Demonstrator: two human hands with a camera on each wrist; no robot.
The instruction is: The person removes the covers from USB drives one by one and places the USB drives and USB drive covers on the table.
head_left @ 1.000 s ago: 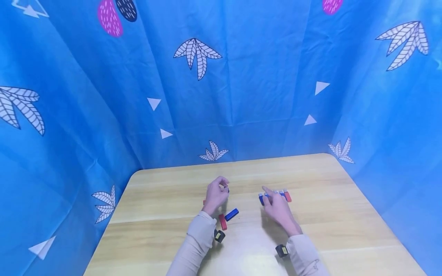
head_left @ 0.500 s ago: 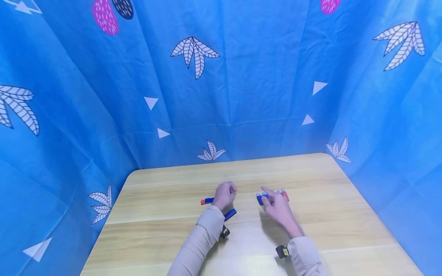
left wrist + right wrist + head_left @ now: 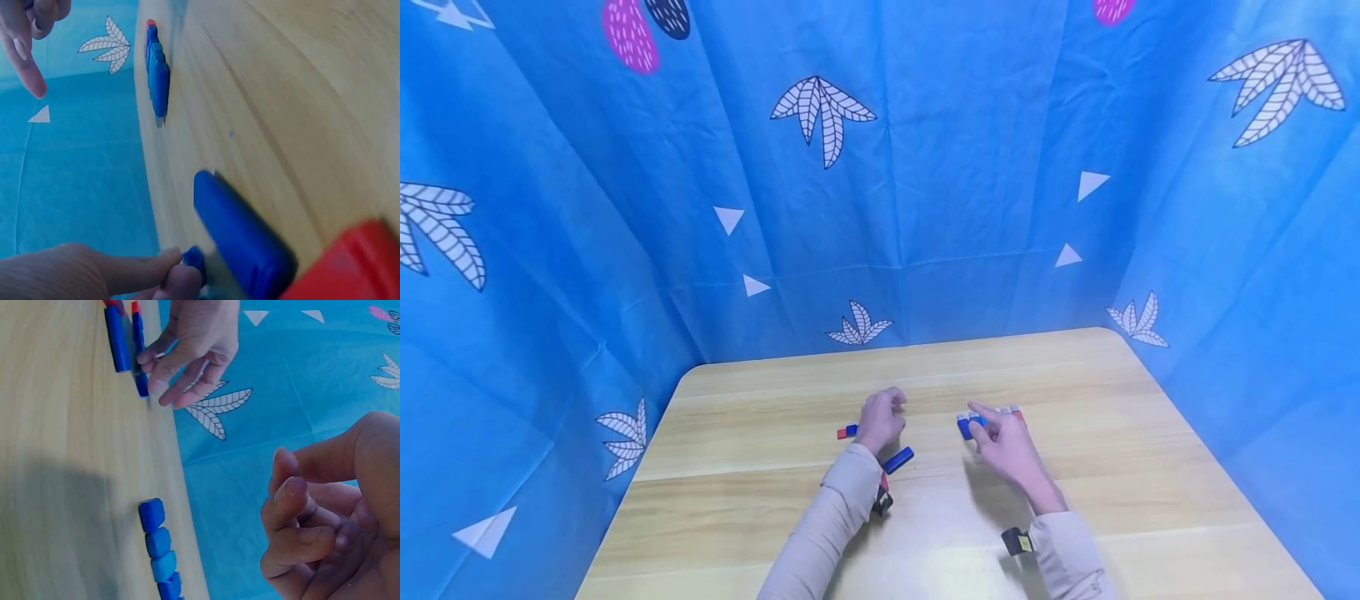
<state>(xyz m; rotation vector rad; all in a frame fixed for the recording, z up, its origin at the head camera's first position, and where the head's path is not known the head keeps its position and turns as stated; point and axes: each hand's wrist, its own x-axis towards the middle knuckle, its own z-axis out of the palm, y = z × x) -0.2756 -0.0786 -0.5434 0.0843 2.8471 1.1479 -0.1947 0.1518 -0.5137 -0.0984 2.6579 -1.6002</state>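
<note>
My left hand [image 3: 880, 423] is low over a short row of small red and blue caps [image 3: 852, 430]. In the left wrist view, its fingertips are right at a blue cap [image 3: 195, 257]. My right hand [image 3: 1011, 450] hovers above a side-by-side row of uncapped USB flash drives [image 3: 966, 428], mostly blue, with one red [image 3: 1018, 417] at the far end and metal plugs pointing away. Its fingers are loosely bent around nothing, as the right wrist view shows. By the left wrist lie a larger blue stick [image 3: 898, 460] and a red stick [image 3: 353, 269], partly hidden in the head view.
A light wood table [image 3: 760, 400] bears everything. Blue patterned curtain [image 3: 970, 167] surrounds its back and sides. Each wrist wears a small black camera, such as the right camera [image 3: 1017, 542].
My left hand has moved right and then slightly back left along the cap row, so the row's left end now shows. The right hand stays nearly in place over the drives.
</note>
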